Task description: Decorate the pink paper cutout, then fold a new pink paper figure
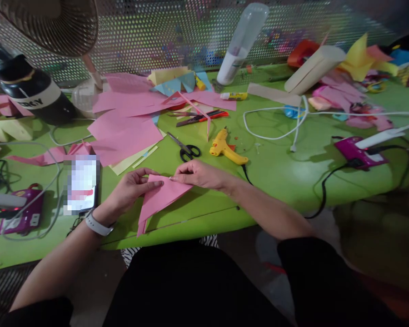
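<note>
Pink folded paper sheet [163, 196] | gripped along upper edge by left hand [135, 186] and right hand [198, 174] | lying beyond: black-handled metal scissors [185, 147], yellow plastic glue gun [226, 148]

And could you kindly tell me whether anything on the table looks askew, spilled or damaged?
Nothing looks plainly spilled or damaged. The folded pink paper in the left hand and right hand has a narrow end jutting from its near corner, making it look uneven; beyond, loose pink paper sheets overlap askew.
</note>
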Action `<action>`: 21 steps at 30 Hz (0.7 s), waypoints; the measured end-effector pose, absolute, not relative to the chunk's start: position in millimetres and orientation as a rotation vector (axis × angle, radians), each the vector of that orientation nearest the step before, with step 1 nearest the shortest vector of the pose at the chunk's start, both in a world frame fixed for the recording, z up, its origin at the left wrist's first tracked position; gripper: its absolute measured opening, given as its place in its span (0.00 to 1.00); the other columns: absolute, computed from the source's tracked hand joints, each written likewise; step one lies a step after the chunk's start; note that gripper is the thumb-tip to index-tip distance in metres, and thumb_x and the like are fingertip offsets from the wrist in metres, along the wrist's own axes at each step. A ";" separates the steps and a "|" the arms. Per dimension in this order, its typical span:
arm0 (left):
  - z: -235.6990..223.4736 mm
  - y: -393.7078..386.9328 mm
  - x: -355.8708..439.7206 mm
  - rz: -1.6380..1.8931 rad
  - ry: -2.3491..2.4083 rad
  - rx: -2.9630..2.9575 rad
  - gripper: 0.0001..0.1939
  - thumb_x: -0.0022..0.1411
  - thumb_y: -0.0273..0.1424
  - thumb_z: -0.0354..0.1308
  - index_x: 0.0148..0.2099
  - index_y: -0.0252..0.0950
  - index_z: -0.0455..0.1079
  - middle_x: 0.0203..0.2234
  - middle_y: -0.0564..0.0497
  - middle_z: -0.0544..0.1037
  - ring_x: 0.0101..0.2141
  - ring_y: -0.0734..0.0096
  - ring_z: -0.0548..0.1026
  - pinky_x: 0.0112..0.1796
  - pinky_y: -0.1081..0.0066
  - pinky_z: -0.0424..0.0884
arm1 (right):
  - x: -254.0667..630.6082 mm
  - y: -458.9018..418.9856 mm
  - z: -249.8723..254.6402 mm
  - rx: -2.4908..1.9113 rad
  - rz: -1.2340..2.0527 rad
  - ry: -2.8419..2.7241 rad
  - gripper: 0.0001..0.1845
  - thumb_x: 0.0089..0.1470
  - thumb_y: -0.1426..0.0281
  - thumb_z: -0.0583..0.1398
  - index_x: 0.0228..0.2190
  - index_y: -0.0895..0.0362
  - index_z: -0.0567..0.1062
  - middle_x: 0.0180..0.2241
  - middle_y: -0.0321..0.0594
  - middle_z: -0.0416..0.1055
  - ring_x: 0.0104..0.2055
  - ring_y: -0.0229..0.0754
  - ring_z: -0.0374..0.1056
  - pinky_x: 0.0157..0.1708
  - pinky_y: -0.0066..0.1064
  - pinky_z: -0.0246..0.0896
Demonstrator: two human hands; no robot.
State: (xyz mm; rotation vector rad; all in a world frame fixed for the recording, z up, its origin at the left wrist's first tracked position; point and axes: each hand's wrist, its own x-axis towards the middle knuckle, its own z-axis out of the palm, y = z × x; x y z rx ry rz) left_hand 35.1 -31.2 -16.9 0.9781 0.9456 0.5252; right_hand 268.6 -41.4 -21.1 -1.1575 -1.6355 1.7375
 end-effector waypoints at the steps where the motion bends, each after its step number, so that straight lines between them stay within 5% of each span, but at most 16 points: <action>1: -17.6 -30.9 35.4 0.529 0.948 0.977 0.19 0.50 0.30 0.73 0.43 0.33 0.71 0.23 0.53 0.79 0.22 0.78 0.75 0.23 0.80 0.70 | 268.2 -41.3 -22.2 -1.156 1.752 -1.622 0.16 0.49 0.58 0.67 0.25 0.59 0.75 0.23 0.31 0.62 0.27 0.33 0.53 0.28 0.30 0.46; 21: -12.1 -34.1 35.5 0.563 1.065 1.040 0.26 0.48 0.30 0.74 0.47 0.34 0.67 0.23 0.54 0.79 0.22 0.73 0.78 0.21 0.79 0.70 | 269.6 -37.5 -21.8 -1.226 1.860 -1.584 0.16 0.46 0.59 0.70 0.28 0.59 0.78 0.23 0.32 0.67 0.25 0.32 0.55 0.26 0.30 0.48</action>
